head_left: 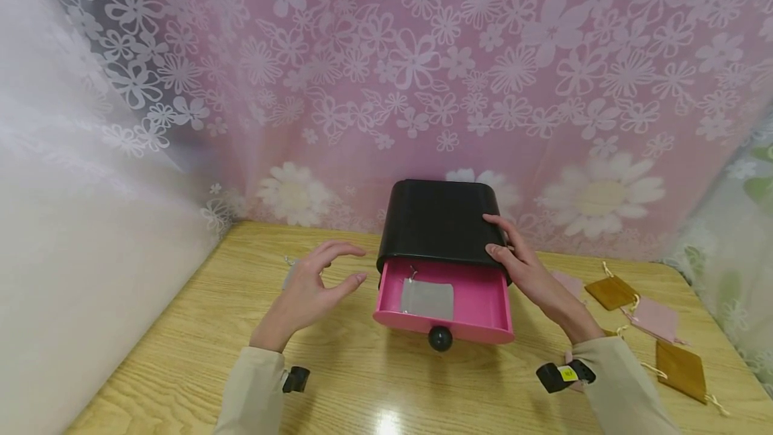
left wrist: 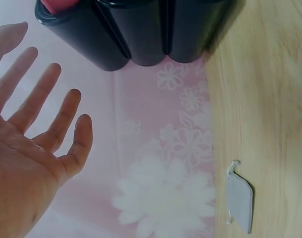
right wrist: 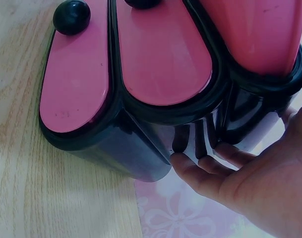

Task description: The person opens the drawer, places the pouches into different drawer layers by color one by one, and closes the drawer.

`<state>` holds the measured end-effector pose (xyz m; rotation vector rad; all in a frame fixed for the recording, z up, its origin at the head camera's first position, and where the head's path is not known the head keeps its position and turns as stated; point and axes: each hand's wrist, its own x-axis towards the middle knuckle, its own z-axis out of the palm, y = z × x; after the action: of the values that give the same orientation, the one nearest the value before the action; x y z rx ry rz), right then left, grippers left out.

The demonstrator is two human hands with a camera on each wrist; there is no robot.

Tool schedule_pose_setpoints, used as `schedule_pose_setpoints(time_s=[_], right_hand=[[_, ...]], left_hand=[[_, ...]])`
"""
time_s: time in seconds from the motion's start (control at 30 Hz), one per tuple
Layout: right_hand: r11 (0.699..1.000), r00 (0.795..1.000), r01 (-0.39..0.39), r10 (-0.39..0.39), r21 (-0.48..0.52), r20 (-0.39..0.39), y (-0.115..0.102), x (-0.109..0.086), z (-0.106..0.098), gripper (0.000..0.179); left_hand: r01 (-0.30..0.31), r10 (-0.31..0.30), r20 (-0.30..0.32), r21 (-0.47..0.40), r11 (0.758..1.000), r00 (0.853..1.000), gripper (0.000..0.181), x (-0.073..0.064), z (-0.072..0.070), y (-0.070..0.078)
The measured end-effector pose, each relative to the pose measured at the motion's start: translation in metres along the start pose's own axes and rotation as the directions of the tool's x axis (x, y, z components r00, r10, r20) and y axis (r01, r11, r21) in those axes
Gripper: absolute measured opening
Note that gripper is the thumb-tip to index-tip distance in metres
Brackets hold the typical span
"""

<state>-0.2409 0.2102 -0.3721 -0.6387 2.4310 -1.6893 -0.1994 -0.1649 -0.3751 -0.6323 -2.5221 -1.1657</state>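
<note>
A black three-tier drawer box (head_left: 443, 220) stands against the curtain, its pink top drawer (head_left: 477, 297) pulled out. Inside the drawer, toward the left, lies a grey drawstring pouch (head_left: 427, 299). My right hand (head_left: 531, 274) rests on the box's right side, thumb and index finger at the top edge; the right wrist view has the other fingertips (right wrist: 179, 161) against the side wall. Left of the box my left hand (head_left: 308, 294) hovers with nothing in it, fingers loosely bent and thumb apart. Another grey pouch (left wrist: 240, 201) lies on the table, mostly hidden behind this hand in the head view.
To the right, several drawstring pouches lie scattered on the wooden table (head_left: 181, 348): brown ones (head_left: 680, 369) and pink ones (head_left: 652, 319). A flowered pink curtain (head_left: 362, 119) hangs right behind the box. The two lower drawers (right wrist: 163, 54) are closed.
</note>
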Motion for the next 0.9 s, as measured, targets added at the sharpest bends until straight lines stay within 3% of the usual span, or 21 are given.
schedule_pose_setpoints(time_s=[0.9], right_hand=[[1.0, 1.0, -0.006, 0.006, -0.001, -0.005, 0.0, 0.001, -0.001, 0.058]], left_hand=[[0.099, -0.1, 0.026, 0.05, 0.994, 0.995, 0.031, -0.001, -0.003, -0.046]])
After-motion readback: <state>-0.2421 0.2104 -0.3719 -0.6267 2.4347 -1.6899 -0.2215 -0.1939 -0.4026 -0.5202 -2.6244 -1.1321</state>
